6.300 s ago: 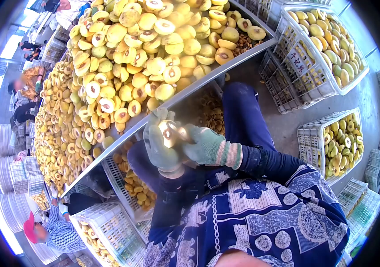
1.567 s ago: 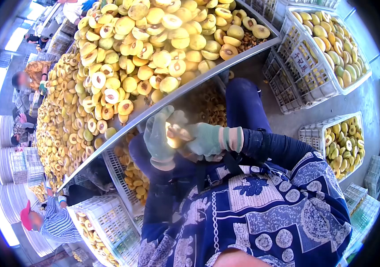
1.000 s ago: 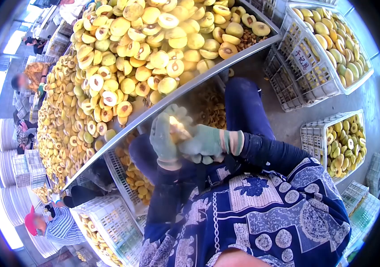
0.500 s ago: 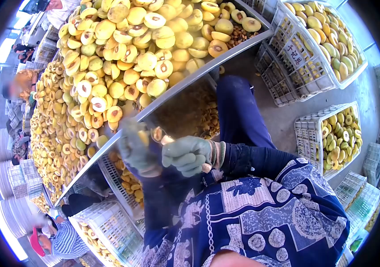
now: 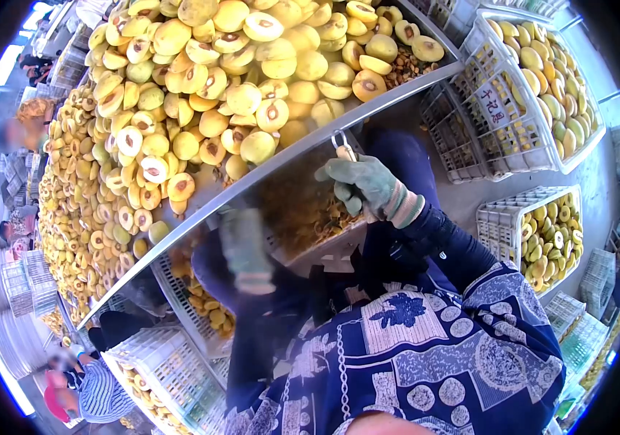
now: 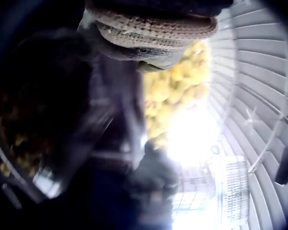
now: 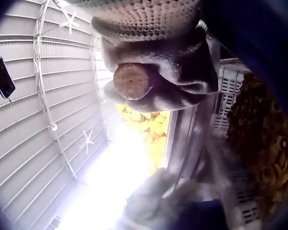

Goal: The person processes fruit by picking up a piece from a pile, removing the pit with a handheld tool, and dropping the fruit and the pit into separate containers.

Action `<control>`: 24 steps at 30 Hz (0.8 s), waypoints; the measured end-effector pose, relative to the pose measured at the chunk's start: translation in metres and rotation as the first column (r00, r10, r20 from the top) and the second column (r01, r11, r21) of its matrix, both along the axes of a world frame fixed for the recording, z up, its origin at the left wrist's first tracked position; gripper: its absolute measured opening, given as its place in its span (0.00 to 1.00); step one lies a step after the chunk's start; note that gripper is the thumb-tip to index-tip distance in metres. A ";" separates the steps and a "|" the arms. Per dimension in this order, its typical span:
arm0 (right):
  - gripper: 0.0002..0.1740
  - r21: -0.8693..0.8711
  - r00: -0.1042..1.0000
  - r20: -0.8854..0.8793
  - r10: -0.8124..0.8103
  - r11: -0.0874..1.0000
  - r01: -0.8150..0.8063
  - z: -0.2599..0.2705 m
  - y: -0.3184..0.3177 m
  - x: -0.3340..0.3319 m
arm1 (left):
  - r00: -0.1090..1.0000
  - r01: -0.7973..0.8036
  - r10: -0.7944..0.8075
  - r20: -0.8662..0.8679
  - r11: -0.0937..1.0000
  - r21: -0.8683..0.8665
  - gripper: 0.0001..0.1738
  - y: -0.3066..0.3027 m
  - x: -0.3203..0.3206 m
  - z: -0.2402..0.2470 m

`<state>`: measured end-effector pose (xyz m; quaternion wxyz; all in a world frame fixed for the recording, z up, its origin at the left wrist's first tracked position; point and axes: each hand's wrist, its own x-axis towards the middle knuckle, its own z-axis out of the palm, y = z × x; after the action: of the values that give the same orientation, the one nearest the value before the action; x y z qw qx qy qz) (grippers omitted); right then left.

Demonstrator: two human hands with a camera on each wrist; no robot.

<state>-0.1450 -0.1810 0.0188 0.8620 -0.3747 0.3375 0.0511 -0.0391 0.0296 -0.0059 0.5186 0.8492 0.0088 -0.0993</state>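
In the head view, the gloved right hand [image 5: 372,185] grips a tool with a wooden handle [image 5: 346,152] and a metal loop on top, close to the metal table edge. The round end of that handle [image 7: 131,80] pokes out of the curled right glove [image 7: 158,72] in the right wrist view. The gloved left hand [image 5: 247,250] is motion-blurred, lower and to the left, beside a crate of yellow fruit pieces [image 5: 208,304]; its fingers and anything in them cannot be made out. Only the cuff and part of the left glove [image 6: 144,38] show in the left wrist view.
Halved yellow fruit [image 5: 252,101] is heaped on the metal-edged table [image 5: 248,177]. Below the edge, a container holds brownish scraps [image 5: 324,217]. Fruit-filled crates stand at right [image 5: 498,232] and lower left [image 5: 179,370]. Other people [image 5: 100,391] are at the left.
The hands, close together half a second ago, are apart. The right hand with the tool has moved up and right; the piece seen at its loop and the fruit by the left hand no longer show.
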 end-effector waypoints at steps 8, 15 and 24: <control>0.19 0.092 0.995 0.053 -0.079 0.993 0.074 -0.003 -0.034 -0.019 | 0.321 0.640 -0.815 0.483 0.562 0.524 0.27 -0.065 0.001 -0.122; 0.23 0.178 0.995 0.062 -0.077 0.982 0.065 0.000 -0.045 -0.010 | 0.462 0.541 -0.877 0.133 0.397 0.742 0.25 -0.086 0.034 -0.176; 0.20 0.182 0.989 0.026 -0.149 0.973 0.142 0.001 -0.044 -0.006 | 0.457 0.537 -0.886 0.081 0.348 0.768 0.23 -0.093 0.048 -0.188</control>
<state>-0.1508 -0.2253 0.0200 0.9002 -0.2705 0.3410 0.0109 0.0093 -0.0629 -0.1940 0.0696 0.8709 -0.4770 -0.0960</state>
